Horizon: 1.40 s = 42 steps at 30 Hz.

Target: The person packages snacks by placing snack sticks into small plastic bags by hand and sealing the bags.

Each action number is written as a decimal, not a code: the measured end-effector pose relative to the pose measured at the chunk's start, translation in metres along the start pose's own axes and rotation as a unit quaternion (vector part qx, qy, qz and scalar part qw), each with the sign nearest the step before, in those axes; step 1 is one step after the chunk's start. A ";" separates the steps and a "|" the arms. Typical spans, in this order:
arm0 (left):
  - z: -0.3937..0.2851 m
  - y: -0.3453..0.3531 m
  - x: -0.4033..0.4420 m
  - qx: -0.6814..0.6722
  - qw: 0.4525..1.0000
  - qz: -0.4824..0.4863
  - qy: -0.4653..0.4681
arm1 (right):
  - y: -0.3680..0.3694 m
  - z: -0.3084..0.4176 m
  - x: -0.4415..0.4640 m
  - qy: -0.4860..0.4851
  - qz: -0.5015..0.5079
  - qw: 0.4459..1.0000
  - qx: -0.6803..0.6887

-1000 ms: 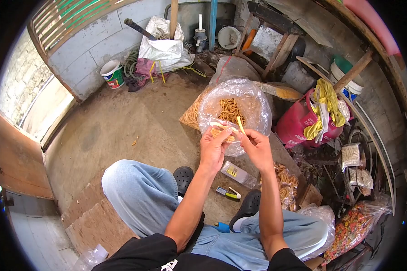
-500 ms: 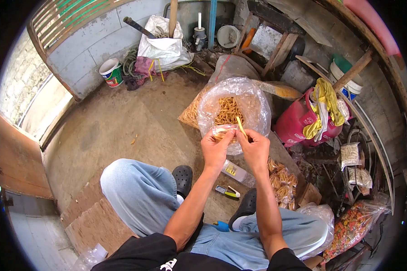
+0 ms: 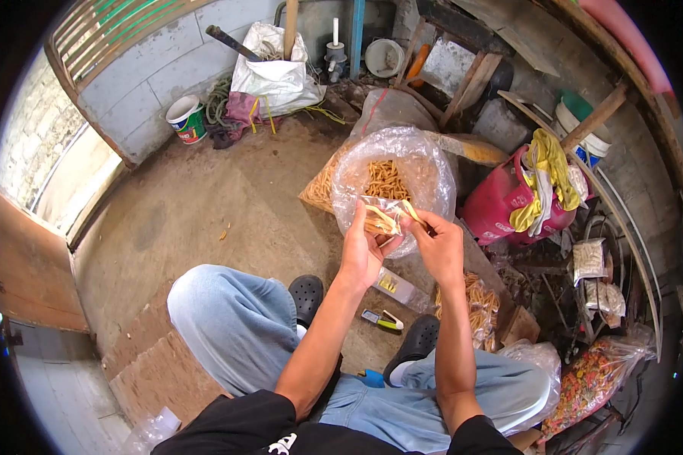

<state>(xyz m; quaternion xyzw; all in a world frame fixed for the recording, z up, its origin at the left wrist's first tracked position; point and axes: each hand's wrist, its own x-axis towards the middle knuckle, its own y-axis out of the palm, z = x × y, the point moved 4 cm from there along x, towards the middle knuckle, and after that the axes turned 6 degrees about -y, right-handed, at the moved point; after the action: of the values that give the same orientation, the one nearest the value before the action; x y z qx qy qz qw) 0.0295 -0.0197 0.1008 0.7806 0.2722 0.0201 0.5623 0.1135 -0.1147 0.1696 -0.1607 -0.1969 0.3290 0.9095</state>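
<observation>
A small clear packet of brown stick snacks (image 3: 380, 220) lies in my left hand (image 3: 363, 249), its fingers wrapped round the packet's left side and underside. At the packet's right end, my right hand (image 3: 438, 244) pinches a pale yellow strip (image 3: 410, 210). Just beyond both hands stands a large open clear bag (image 3: 433, 178), with loose brown sticks (image 3: 385, 180) inside. Nearer my feet, a flat clear pack with a yellow label (image 3: 400, 290) rests on the floor beside a yellow-green stapler-like tool (image 3: 383, 320).
Filled snack packets (image 3: 478, 311) are heaped right of my right forearm. Farther right are a pink container (image 3: 501, 203) draped with yellow cloth and a bag of colourful pieces (image 3: 593, 383). A paint bucket (image 3: 186, 120) and white sack (image 3: 277, 83) stand at the back wall.
My left hand has turned its palm more upward, tilting the packet into fuller view. My right hand has drawn slightly away to the right.
</observation>
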 end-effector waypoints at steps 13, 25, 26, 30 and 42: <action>0.014 -0.022 0.013 -0.125 0.987 0.033 -0.098 | -0.009 0.005 0.001 -0.028 0.049 0.998 -0.001; 0.018 -0.025 0.016 -0.208 0.968 0.049 -0.132 | -0.040 0.028 -0.006 -0.060 0.080 0.992 -0.082; 0.018 -0.024 0.016 -0.200 0.970 0.047 -0.129 | -0.039 0.024 -0.006 -0.073 0.078 0.991 -0.082; 0.019 -0.019 0.011 -0.146 0.982 0.036 -0.115 | -0.033 0.021 -0.006 -0.013 0.077 0.994 -0.073; 0.017 -0.007 0.005 0.041 0.996 0.030 -0.070 | -0.003 -0.026 0.004 -0.070 -0.003 0.997 -0.023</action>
<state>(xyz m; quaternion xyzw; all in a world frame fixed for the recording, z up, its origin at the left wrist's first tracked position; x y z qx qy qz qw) 0.0369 -0.0309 0.0866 0.8102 0.2097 -0.0289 0.5466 0.1298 -0.1181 0.1494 -0.1579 -0.2681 0.3324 0.8903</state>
